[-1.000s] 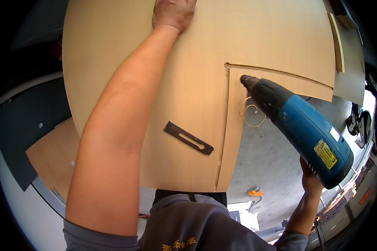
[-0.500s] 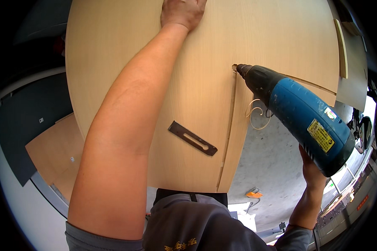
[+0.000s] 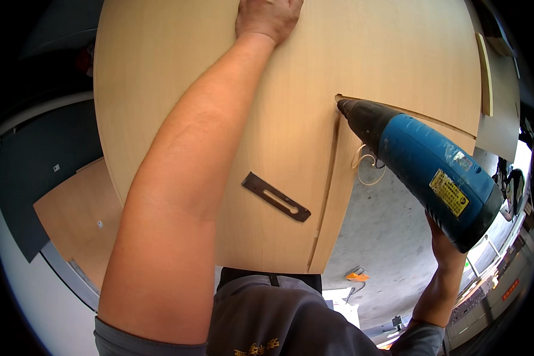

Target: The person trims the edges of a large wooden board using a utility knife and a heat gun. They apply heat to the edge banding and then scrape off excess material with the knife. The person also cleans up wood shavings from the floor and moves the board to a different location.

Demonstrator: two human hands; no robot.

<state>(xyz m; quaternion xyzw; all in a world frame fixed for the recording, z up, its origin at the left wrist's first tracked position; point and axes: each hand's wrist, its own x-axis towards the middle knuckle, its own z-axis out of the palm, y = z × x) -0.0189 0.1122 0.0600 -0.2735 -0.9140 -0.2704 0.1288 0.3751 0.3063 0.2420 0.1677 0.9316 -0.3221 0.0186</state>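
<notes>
Heat gun [image 3: 442,169], one, blue and black, lies slantwise over the panel's notched right side, its nozzle tip at the corner where two grooves meet; I cannot tell if it touches. From the left, one pale wood-grain panel [image 3: 154,77] starts at a long curving edge, well apart from one tan board [image 3: 80,210] below. One left hand [image 3: 270,18] rests on the panel at the top; its fingers are cut off, so I cannot tell if they are clenched. One slotted plane iron [image 3: 276,197] has open room between the left forearm and the lengthwise groove [image 3: 330,172]. Next come one thin cream curl [image 3: 371,183] at the notch edge, the crosswise groove [image 3: 433,120], and one right hand [image 3: 447,240] grasping the heat gun from beneath, over grey floor [image 3: 371,237].
</notes>
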